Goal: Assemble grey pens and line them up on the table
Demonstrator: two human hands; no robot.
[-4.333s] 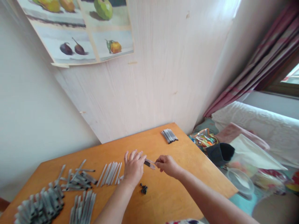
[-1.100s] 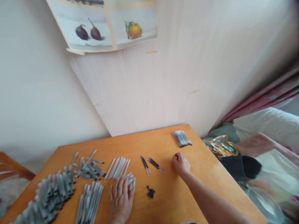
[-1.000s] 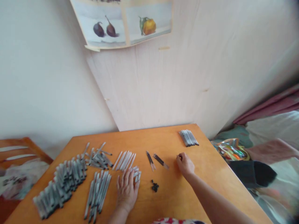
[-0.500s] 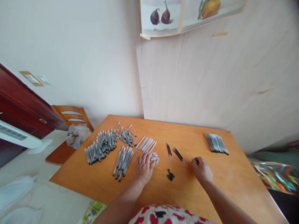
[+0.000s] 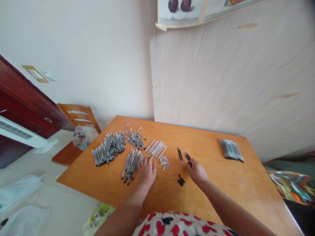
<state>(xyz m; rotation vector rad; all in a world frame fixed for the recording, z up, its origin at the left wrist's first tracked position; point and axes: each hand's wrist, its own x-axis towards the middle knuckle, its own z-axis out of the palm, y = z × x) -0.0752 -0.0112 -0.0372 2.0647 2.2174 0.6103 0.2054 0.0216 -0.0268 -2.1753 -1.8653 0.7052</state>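
Note:
My left hand [image 5: 147, 172] rests palm down on the table, fingers stretched out and thumb apart. It lies beside a bundle of capped grey pens [image 5: 131, 165], its fingertips near their right edge. My right hand [image 5: 196, 170] has its fingers closed at the near end of a few dark pen refills [image 5: 187, 156]; that end is hidden under the fingers. More refills [image 5: 180, 155] lie just to the left. Between the hands are small whitish caps [image 5: 164, 162] and a little heap of black plugs [image 5: 181, 181]. Several pale empty-looking pen barrels [image 5: 157, 148] lie behind the caps.
A large pile of grey pens [image 5: 109, 148] and a looser heap [image 5: 135, 139] lie on the left of the wooden table [image 5: 209, 203]. A neat row of pens [image 5: 231, 150] sits at the far right. A chair [image 5: 76, 114] stands beyond the left edge.
My right hand has moved left and forward onto the refills. My left hand has drawn back left, off the whitish caps to beside the pen bundle. The view has shifted slightly.

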